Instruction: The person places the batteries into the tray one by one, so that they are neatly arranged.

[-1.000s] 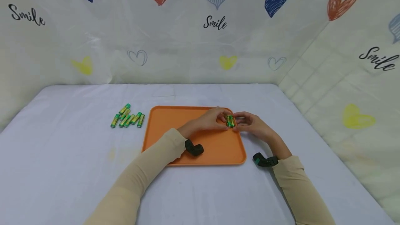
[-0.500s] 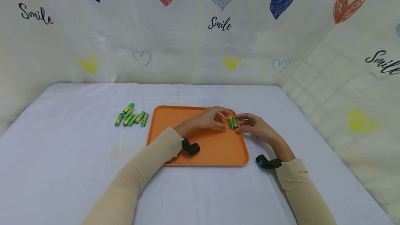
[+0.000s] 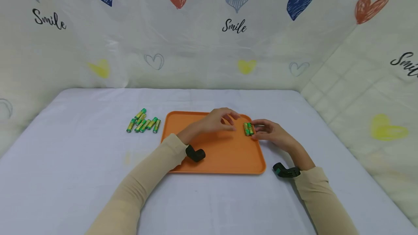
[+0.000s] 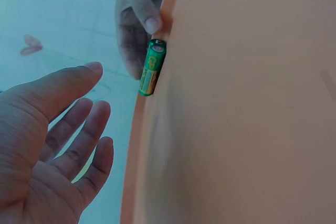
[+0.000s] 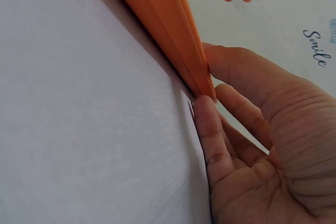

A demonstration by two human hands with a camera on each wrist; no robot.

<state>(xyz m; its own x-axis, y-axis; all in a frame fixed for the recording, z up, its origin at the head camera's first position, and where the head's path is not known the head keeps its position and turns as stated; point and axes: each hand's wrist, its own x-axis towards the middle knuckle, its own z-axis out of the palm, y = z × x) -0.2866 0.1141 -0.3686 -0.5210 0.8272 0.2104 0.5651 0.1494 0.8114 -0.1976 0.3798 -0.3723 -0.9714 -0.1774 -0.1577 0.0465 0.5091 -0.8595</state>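
An orange tray (image 3: 209, 155) lies on the white cloth. Two green-and-yellow batteries (image 3: 248, 129) lie side by side inside its right edge; in the left wrist view one battery (image 4: 152, 67) shows near the rim. My left hand (image 3: 217, 120) hovers over the tray, left of these batteries, with fingers loosely bent and nothing between them. At the tray's right rim is my right hand (image 3: 272, 133), its thumb (image 5: 236, 61) at the rim and a finger (image 5: 209, 124) against the outer side. The batteries are hidden from the right wrist view.
Several more batteries (image 3: 142, 120) lie in a loose group on the cloth (image 3: 81, 155), left of the tray. Behind the table hangs a pale backdrop (image 3: 196, 35) printed with hearts and lettering. Each wrist wears a black device.
My left hand has let go of the batteries at the right edge and drawn back leftward, its fingers spreading. My right hand stays by the rim. The head view has shifted slightly.
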